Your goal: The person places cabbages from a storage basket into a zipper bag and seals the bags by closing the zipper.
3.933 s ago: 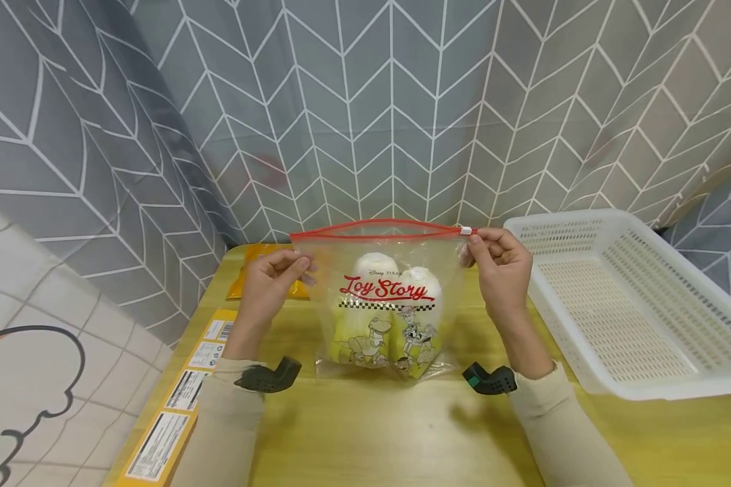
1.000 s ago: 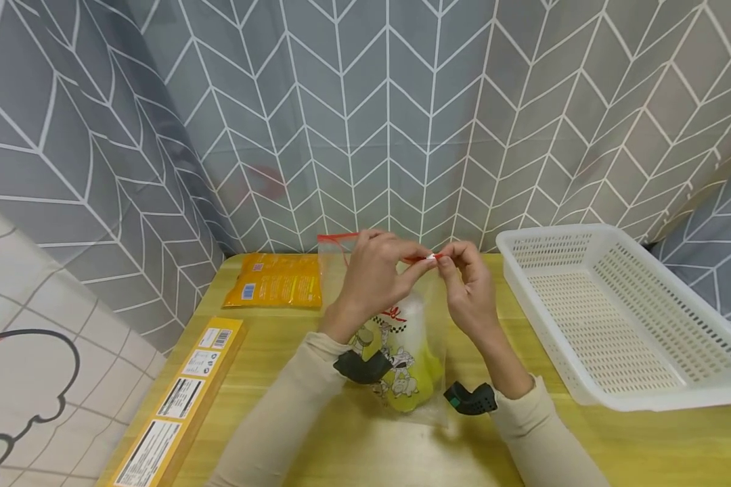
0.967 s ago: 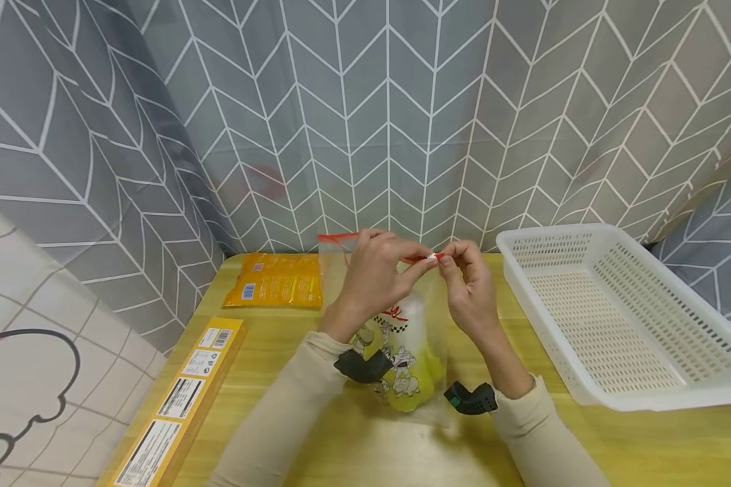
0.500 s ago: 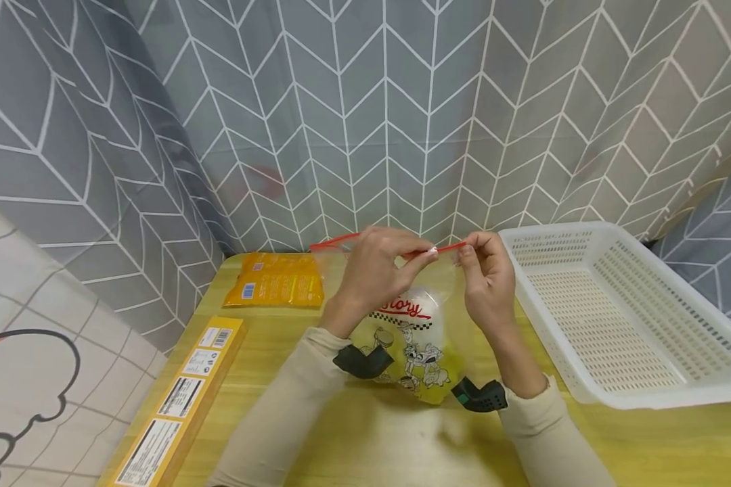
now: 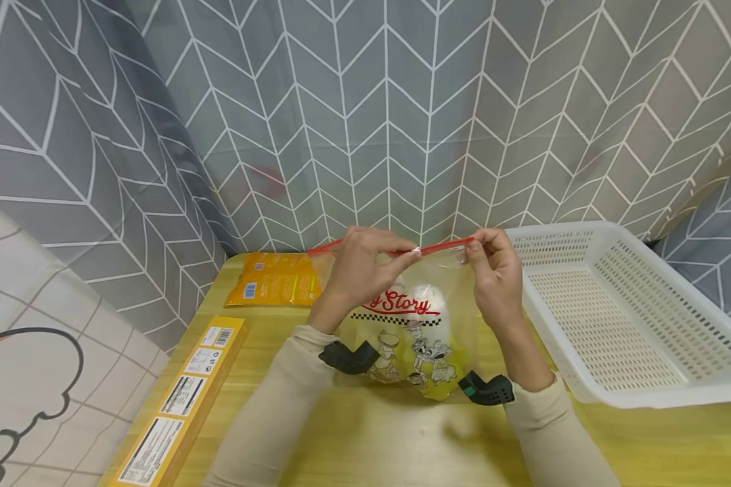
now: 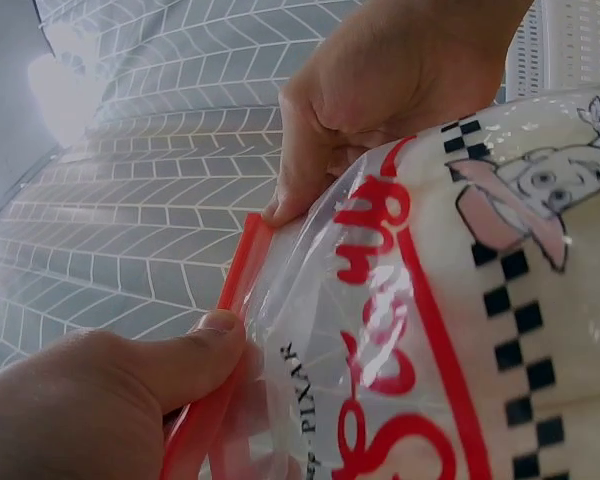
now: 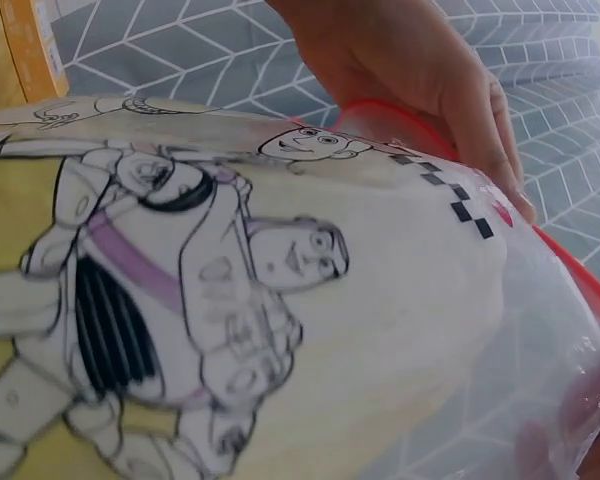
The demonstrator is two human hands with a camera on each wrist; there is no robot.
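Note:
A clear zipper bag [image 5: 423, 270] with red "Toy Story" lettering and cartoon figures hangs upright between both hands. Inside are rounded white and yellow-green things [image 5: 429, 296] whose kind I cannot tell. My left hand [image 5: 361, 267] pinches the white zip slider [image 5: 416, 250] partway along the red zip strip [image 5: 449, 244]. My right hand [image 5: 498, 277] pinches the bag's top right corner. Right of the slider, the strip's two edges lie together. In the left wrist view, the left thumb [image 6: 195, 355] presses on the red strip. The right wrist view is mostly filled by the bag's printed side [image 7: 400, 300].
A white perforated basket [image 5: 621, 396] stands to the right. Behind the bag at the left lies an orange packet [image 5: 274, 281]. A long yellow box [image 5: 179, 396] with labels runs along the left side of the wooden table [image 5: 390, 446]. A patterned curtain [image 5: 365, 122] hangs behind.
My left hand came across from the bag's left corner to the slider at the right. Lately it has drawn the slider leftward, while the right hand moved right with the corner.

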